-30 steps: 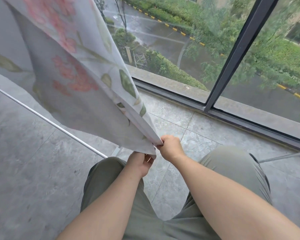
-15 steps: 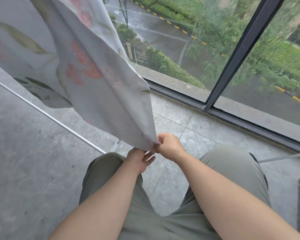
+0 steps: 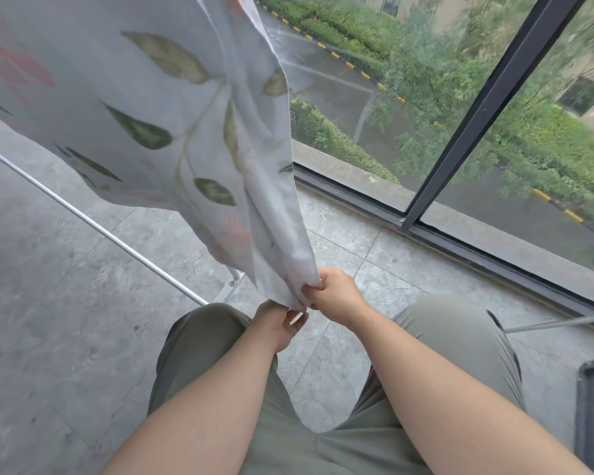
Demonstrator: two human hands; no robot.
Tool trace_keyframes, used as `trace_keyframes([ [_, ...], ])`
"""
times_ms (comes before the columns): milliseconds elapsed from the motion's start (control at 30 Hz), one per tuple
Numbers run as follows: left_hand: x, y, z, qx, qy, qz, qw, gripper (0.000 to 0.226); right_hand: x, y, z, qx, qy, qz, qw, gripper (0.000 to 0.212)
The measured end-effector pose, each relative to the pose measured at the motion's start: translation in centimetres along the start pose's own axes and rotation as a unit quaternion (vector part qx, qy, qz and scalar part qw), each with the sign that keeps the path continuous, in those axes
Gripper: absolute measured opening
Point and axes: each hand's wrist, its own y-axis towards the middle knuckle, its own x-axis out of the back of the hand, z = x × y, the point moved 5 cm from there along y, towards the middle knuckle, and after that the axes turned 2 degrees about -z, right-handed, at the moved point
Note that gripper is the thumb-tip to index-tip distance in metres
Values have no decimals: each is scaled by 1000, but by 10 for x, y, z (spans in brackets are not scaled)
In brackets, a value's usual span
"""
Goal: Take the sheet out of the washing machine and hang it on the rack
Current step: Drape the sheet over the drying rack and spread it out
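From the head camera I saw 2 bare hands close together above the person's green trousers. The right hand was curled tight on the bottom corner of the sheet. The left hand, just beside and below it, pinched the same corner from underneath. The sheet, pale with green leaves and pink flowers, rose from that corner up and to the left, clear of the grey tiled floor. A thin white rack rod ran diagonally below it; I could not tell whether they touched. A dark-framed window showed hedges and a wet road.
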Motion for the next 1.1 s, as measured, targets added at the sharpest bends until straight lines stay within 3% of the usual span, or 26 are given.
trace_keyframes([
  [100,-7,-4,-3,-21,5,65,998,32,1,-2,1,5,-32,20,999,24],
  [267,-6,-4,-9,-24,29,43,998,30,-8,-6,1,19,-58,98,993,38],
  [400,1,-1,-2,16,32,-14,999,25,-10,-6,-5,53,-95,53,993,39],
  [533,2,0,1,21,38,-33,999,23,-7,0,-13,45,-137,-7,990,8],
  [633,2,1,-11,-20,-28,-48,998,14,-7,2,-21,19,-154,-9,988,28],
  [700,-6,-8,-33,-56,48,-37,997,16,-3,5,-26,3,-167,-23,986,33],
  [733,-7,-19,-48,-86,78,-67,991,22,-2,7,-29,-1,-181,-27,983,33],
  [767,-8,-23,-54,-31,-36,-12,999,37,0,7,-31,-6,-196,-31,980,31],
  [800,-14,-27,-66,-28,-183,64,981,51,2,9,-31,-6,-215,-32,976,29],
  [867,-7,-24,-84,-64,-289,87,951,46,7,10,-34,-10,-239,-44,970,25],
  [933,4,-18,-90,-65,-305,39,949,37,13,13,-37,-29,-248,-51,967,23],
  [1100,2,-23,-99,-81,-375,44,922,37,32,17,-40,-63,-257,-64,962,10],
])
